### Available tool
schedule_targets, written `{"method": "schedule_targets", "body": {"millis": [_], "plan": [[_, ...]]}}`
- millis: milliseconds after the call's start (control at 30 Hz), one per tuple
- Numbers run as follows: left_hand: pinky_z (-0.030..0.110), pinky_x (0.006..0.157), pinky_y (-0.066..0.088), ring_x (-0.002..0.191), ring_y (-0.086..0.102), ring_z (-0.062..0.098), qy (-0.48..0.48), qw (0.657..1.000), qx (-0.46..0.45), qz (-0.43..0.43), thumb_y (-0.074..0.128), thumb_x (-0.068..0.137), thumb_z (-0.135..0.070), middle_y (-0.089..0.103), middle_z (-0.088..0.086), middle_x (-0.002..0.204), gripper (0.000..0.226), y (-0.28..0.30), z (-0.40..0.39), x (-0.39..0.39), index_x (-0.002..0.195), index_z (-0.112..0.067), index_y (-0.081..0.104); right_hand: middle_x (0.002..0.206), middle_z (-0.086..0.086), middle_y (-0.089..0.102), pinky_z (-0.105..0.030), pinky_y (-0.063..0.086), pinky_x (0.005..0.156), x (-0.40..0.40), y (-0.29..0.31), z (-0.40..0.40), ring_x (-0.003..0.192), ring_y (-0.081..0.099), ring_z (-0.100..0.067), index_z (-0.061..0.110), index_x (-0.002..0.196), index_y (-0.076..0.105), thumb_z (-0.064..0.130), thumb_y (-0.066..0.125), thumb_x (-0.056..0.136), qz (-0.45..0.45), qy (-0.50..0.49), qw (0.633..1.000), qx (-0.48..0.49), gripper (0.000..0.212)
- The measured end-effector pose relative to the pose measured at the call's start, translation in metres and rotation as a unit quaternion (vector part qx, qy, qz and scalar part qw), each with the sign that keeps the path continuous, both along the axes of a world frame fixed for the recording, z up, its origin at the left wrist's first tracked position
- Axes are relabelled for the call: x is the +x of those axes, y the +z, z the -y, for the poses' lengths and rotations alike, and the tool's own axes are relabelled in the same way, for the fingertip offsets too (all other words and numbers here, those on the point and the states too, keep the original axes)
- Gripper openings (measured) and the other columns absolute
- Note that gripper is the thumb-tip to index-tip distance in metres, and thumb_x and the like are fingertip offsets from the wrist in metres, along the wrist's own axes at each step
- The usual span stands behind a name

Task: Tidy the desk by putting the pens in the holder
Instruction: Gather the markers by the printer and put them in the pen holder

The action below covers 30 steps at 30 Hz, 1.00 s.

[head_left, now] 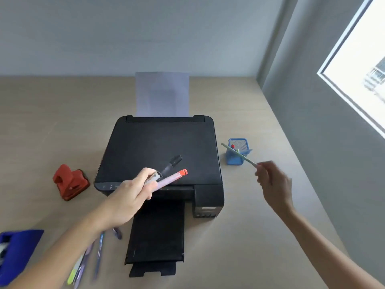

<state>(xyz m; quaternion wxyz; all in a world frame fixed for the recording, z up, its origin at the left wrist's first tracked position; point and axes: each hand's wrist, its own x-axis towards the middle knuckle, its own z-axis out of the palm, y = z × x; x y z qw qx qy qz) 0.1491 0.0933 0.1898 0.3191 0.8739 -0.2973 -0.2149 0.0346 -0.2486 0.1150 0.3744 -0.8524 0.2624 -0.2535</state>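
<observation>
Gripping a green pen (239, 153) over the holder (237, 151), the right hand (273, 182) is hovering while the left hand (133, 192) is clutching two pens (166, 176) above the printer (145, 142).

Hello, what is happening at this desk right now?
A person is tidying pens into a blue mesh holder to the right of a black printer. The right hand holds a thin green pen just in front of the holder. The left hand holds a black marker and a pink pen with an orange cap above the printer. More pens lie on the desk at lower left.
</observation>
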Motion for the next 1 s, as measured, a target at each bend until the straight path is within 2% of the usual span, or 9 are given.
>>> {"method": "schedule_targets", "body": {"millis": [167,233,333,467,533,600,733,900,1000], "plan": [[0.02,0.055,0.039,0.062,0.05,0.013,-0.013,1.0,-0.011,0.0,0.039,0.1,-0.025,0.065,0.005,0.082,0.019,0.0,0.144,0.043,0.111,-0.026,0.055,0.063,-0.003,0.065,-0.039,0.045,0.075,0.026,-0.006,0.074,0.066,0.063,-0.026,0.014,0.082,0.063,0.019,0.053,0.09,-0.022,-0.056,0.998,0.015,0.014],[0.025,0.056,0.038,0.065,0.051,0.019,-0.026,0.999,0.009,0.016,0.042,0.098,-0.019,0.063,0.008,0.079,0.02,-0.013,0.205,0.061,0.096,-0.011,0.06,0.065,-0.002,0.062,-0.032,0.038,0.069,0.041,-0.009,0.095,0.068,0.058,-0.026,0.012,0.082,0.064,0.016,0.054,0.089,-0.018,-0.05,0.999,0.01,0.013],[0.029,0.057,0.033,0.071,0.052,0.028,-0.024,0.998,0.058,0.03,0.043,0.094,-0.013,0.06,0.013,0.078,0.024,-0.031,0.283,0.085,0.074,-0.009,0.054,0.072,-0.004,0.063,-0.021,0.027,0.062,0.072,-0.017,0.12,0.068,0.052,-0.021,0.008,0.081,0.065,0.011,0.056,0.088,-0.011,-0.023,1.0,-0.016,0.011],[0.007,0.037,0.028,0.093,0.066,0.024,-0.019,0.992,0.126,-0.013,0.045,0.093,-0.002,0.071,0.019,0.105,0.037,-0.056,0.346,0.103,0.058,-0.011,0.044,0.08,-0.015,0.066,-0.029,0.036,0.063,0.111,-0.038,0.137,0.071,0.057,-0.03,0.003,0.081,0.065,0.009,0.058,0.086,-0.078,0.048,0.995,-0.044,0.01],[0.012,0.05,0.04,0.093,0.067,0.03,-0.001,0.988,0.153,-0.028,0.047,0.092,-0.004,0.07,0.021,0.106,0.022,-0.071,0.364,0.111,0.074,-0.003,0.059,0.077,-0.017,0.061,-0.038,0.042,0.063,0.123,-0.05,0.139,0.069,0.055,-0.035,0.0,0.08,0.062,0.009,0.055,0.087,-0.119,0.085,0.987,-0.062,0.014],[0.023,0.051,0.036,0.077,0.058,0.027,-0.027,0.981,0.19,-0.025,0.052,0.09,-0.003,0.07,0.02,0.092,0.018,-0.084,0.374,0.116,0.096,0.006,0.066,0.075,-0.014,0.052,-0.038,0.038,0.059,0.13,-0.058,0.138,0.066,0.049,-0.033,-0.001,0.08,0.058,0.003,0.048,0.088,-0.152,0.127,0.977,-0.078,0.013],[0.028,0.064,0.041,0.094,0.064,0.032,-0.072,0.968,0.238,0.022,0.068,0.085,-0.025,0.068,0.019,0.105,0.021,-0.095,0.375,0.117,0.09,-0.006,0.064,0.084,-0.012,0.048,-0.03,0.032,0.06,0.134,-0.065,0.137,0.071,0.049,-0.031,0.002,0.094,0.059,-0.002,0.043,0.085,-0.217,0.148,0.96,-0.1,0.019],[0.041,0.089,0.047,0.115,0.056,0.036,-0.051,0.973,0.198,0.104,0.053,0.091,-0.032,0.055,0.014,0.13,0.038,-0.064,0.342,0.11,0.123,-0.012,0.055,0.102,-0.021,0.052,-0.03,0.032,0.069,0.128,-0.045,0.122,0.089,0.054,-0.038,0.009,0.127,0.052,0.015,0.042,0.096,-0.173,0.094,0.976,-0.098,0.033],[0.038,0.092,0.047,0.113,0.057,0.03,-0.05,0.986,0.106,0.116,0.053,0.093,-0.032,0.059,0.013,0.128,0.045,-0.025,0.29,0.101,0.134,-0.014,0.051,0.106,-0.02,0.054,-0.035,0.04,0.069,0.125,-0.017,0.097,0.087,0.057,-0.038,0.011,0.126,0.054,0.017,0.044,0.096,-0.106,0.09,0.984,-0.111,0.032]]}}
